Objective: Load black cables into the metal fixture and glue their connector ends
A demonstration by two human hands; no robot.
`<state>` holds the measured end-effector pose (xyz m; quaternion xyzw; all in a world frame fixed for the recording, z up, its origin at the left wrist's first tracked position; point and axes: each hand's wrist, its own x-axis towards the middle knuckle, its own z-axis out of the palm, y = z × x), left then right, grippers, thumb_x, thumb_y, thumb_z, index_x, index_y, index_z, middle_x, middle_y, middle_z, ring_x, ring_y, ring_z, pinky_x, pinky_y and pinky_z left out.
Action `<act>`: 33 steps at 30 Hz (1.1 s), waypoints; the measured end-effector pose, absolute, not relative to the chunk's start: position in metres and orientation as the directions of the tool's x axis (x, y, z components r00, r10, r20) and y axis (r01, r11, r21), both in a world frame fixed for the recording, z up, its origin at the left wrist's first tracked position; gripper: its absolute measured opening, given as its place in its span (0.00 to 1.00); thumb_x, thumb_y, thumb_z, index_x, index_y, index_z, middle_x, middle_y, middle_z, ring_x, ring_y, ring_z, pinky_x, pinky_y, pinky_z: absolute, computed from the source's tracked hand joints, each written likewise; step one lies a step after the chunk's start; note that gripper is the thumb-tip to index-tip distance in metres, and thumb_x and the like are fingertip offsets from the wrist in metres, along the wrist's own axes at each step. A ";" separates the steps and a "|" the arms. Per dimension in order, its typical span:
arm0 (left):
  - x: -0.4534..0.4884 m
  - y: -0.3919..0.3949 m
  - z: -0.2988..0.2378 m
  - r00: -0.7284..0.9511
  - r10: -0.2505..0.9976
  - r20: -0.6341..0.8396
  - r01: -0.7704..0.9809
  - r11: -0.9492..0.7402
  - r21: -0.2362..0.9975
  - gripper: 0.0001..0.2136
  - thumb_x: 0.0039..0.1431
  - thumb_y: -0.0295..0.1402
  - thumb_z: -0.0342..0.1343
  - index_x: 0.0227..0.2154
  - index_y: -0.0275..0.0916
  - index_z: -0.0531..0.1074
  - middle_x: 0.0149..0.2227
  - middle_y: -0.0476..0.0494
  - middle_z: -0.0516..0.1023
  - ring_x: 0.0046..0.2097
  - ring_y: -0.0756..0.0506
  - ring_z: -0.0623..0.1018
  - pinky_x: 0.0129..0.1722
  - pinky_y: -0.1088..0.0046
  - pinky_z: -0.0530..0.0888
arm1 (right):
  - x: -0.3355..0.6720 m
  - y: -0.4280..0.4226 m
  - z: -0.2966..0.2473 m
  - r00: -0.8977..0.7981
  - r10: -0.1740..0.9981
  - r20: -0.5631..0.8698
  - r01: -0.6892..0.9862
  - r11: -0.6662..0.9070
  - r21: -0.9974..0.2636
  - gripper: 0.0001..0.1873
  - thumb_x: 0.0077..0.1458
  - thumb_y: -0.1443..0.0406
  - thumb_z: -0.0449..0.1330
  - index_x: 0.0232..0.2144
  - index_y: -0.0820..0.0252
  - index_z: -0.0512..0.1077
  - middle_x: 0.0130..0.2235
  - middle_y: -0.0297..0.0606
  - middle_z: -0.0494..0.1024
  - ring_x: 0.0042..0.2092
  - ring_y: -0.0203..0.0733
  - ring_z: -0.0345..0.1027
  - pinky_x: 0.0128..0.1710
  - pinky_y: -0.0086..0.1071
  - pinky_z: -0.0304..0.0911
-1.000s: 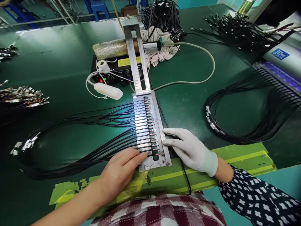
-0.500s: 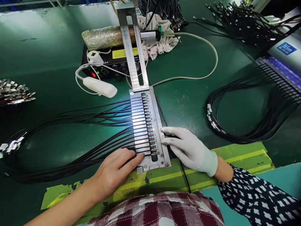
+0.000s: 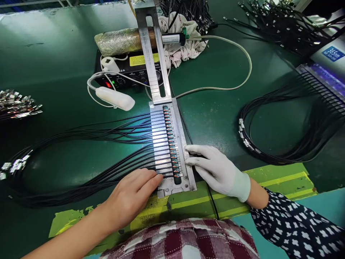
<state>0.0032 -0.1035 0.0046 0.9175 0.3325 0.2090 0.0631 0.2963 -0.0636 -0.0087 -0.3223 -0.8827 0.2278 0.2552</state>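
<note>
A metal fixture (image 3: pixel 172 186) lies on the green table with several black cables (image 3: pixel 107 172) laid side by side across its slots, their ends in a row at a dark groove. My bare left hand (image 3: pixel 132 196) rests flat on the nearest cables at the fixture's near left corner, fingers stretched out together. My right hand (image 3: pixel 218 172), in a white glove, lies flat against the fixture's right edge with its fingers extended. The fixture's hinged metal bar (image 3: pixel 152 54) stands raised at the far end.
A black control box (image 3: pixel 126 73) and a white pedal-like switch (image 3: pixel 114 98) sit behind the fixture, with a syringe (image 3: pixel 174 37) on rags. Coiled black cables (image 3: pixel 283 144) lie right, leading into a UV lamp unit (image 3: pixel 326 79). Metal connectors (image 3: pixel 18 104) are piled left. Yellow tape (image 3: pixel 277 180) marks the near edge.
My left fingertips have drawn back a little to the left, off the groove and onto the cables. The right hand has stayed put. The view has tilted down slightly.
</note>
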 end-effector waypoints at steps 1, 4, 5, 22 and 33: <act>0.003 -0.105 0.004 0.703 0.616 0.356 0.581 -0.786 0.212 0.14 0.65 0.22 0.45 0.49 0.34 0.71 0.39 0.40 0.79 0.41 0.46 0.77 0.44 0.70 0.75 | 0.296 -0.063 -0.008 -0.662 0.686 0.303 0.454 0.688 -0.566 0.15 0.65 0.72 0.51 0.51 0.60 0.70 0.60 0.51 0.69 0.58 0.52 0.67 0.53 0.47 0.68; 0.002 -0.107 0.003 0.719 0.576 0.388 0.556 -0.813 0.176 0.16 0.66 0.23 0.43 0.52 0.34 0.70 0.40 0.38 0.79 0.42 0.44 0.77 0.44 0.67 0.75 | 0.296 -0.063 -0.008 -0.662 0.686 0.301 0.456 0.688 -0.564 0.15 0.65 0.72 0.51 0.51 0.60 0.70 0.60 0.51 0.70 0.58 0.52 0.67 0.53 0.48 0.68; 0.002 -0.107 0.002 0.712 0.588 0.383 0.553 -0.806 0.210 0.16 0.66 0.22 0.44 0.52 0.34 0.70 0.40 0.39 0.79 0.42 0.45 0.77 0.44 0.68 0.75 | 0.296 -0.063 -0.007 -0.662 0.686 0.302 0.457 0.689 -0.562 0.15 0.65 0.72 0.51 0.51 0.60 0.70 0.60 0.51 0.70 0.58 0.52 0.67 0.53 0.48 0.68; -0.002 -0.139 -0.017 0.628 0.733 0.260 0.705 -0.678 0.208 0.23 0.64 0.19 0.43 0.60 0.36 0.65 0.35 0.43 0.76 0.35 0.46 0.72 0.36 0.69 0.68 | 0.295 -0.065 -0.011 -0.636 0.716 0.288 0.470 0.656 -0.591 0.15 0.66 0.71 0.51 0.51 0.58 0.71 0.59 0.50 0.72 0.59 0.50 0.67 0.55 0.48 0.68; -0.048 -0.081 0.048 0.307 0.740 0.598 0.776 -0.558 0.293 0.09 0.66 0.34 0.52 0.46 0.48 0.72 0.36 0.52 0.81 0.36 0.51 0.80 0.39 0.80 0.76 | 0.294 0.023 0.017 -0.224 0.970 -0.096 -0.093 -0.119 -0.989 0.21 0.47 0.54 0.72 0.41 0.56 0.79 0.48 0.43 0.81 0.47 0.48 0.75 0.56 0.44 0.67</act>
